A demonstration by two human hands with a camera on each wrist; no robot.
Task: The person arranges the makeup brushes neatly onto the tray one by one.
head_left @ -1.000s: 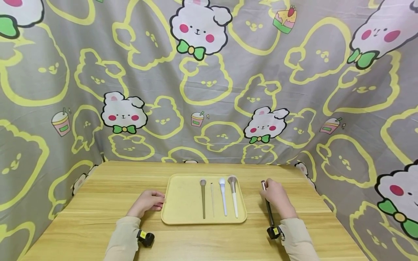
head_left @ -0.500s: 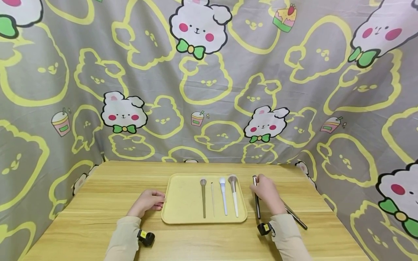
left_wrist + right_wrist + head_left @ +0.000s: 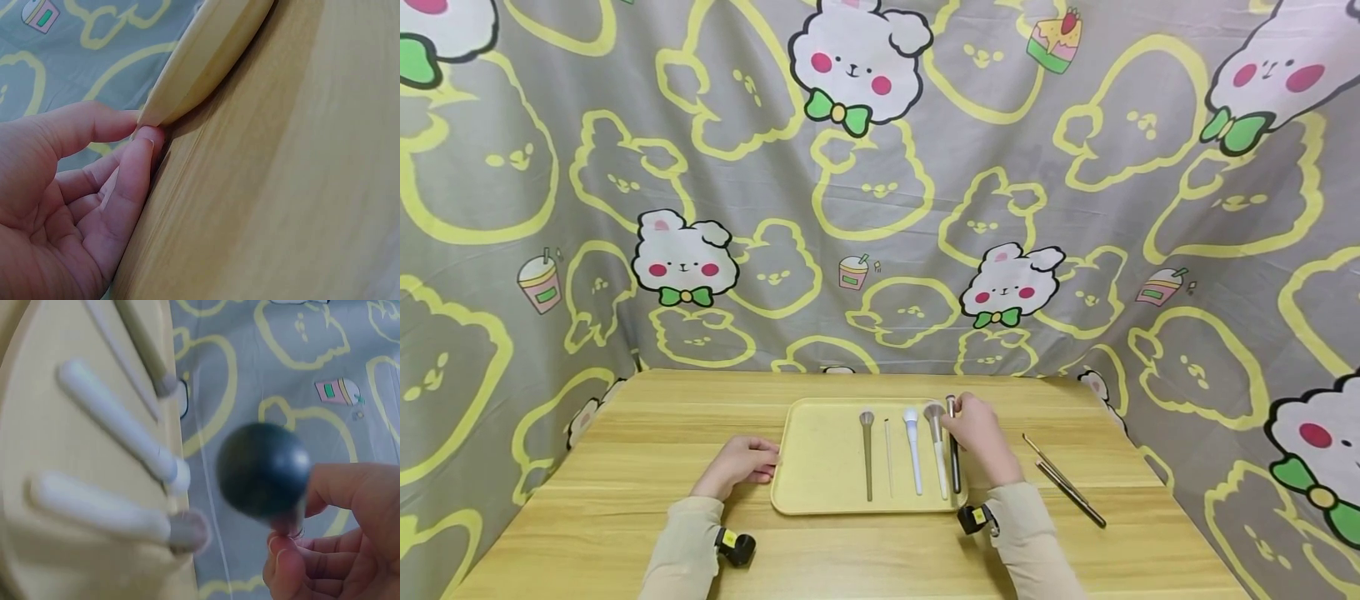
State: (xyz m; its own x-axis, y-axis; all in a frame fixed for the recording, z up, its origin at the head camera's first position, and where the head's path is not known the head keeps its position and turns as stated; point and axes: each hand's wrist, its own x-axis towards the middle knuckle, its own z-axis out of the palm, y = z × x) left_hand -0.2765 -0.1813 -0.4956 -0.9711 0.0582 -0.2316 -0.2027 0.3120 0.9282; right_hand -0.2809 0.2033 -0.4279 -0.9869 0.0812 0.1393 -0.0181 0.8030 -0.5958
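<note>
Head: R hand (image 3: pixel 979 432) w/ brush (image 3: pixel 955 462) (blk)

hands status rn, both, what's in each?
Left hand: closed, pinching the left rim of the yellow tray.
Right hand: closed, holding the black-handled makeup brush near its upper end.

A curtained filming booth: gray fabric (image 3: pixel 880 333) printed with cartoon rabbits and drink cups is hanging behind a wood-grain table (image 3: pixel 842 562) and enclosing it left and right. Black wrist cameras (image 3: pixel 741 549) are showing over the table's near half, pointing to a recording setup. The fabric is hiding the room beyond the table.
</note>
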